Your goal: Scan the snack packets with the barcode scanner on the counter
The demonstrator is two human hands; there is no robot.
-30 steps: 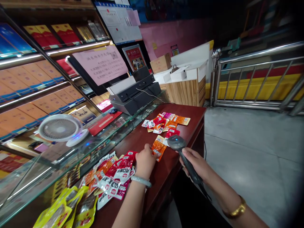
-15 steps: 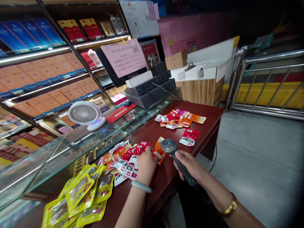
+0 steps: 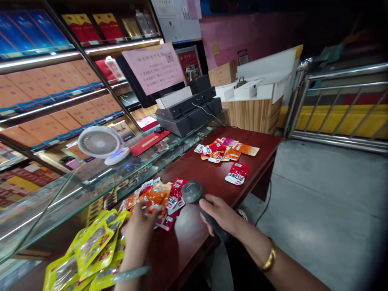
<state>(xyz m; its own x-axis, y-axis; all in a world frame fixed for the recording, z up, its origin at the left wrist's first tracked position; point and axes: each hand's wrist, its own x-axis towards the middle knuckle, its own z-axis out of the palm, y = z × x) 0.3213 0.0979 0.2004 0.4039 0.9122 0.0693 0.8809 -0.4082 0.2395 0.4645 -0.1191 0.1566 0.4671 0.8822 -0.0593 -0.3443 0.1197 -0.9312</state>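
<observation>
Dark-red table (image 3: 209, 173): right fingers (image 3: 207, 207) wrapped round scanner (image 3: 193, 192); left fingers (image 3: 151, 220) at orange packets (image 3: 156, 196) (blurred, grip unclear).

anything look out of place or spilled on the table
A single red-and-white packet lies by itself on the table, apart from the far pile of packets. I see no spill or damage, though blur around the left hand hides detail.

left hand (image 3: 140, 224) moved to packet pile (image 3: 175, 195), scanner (image 3: 192, 192) drawn closer
</observation>
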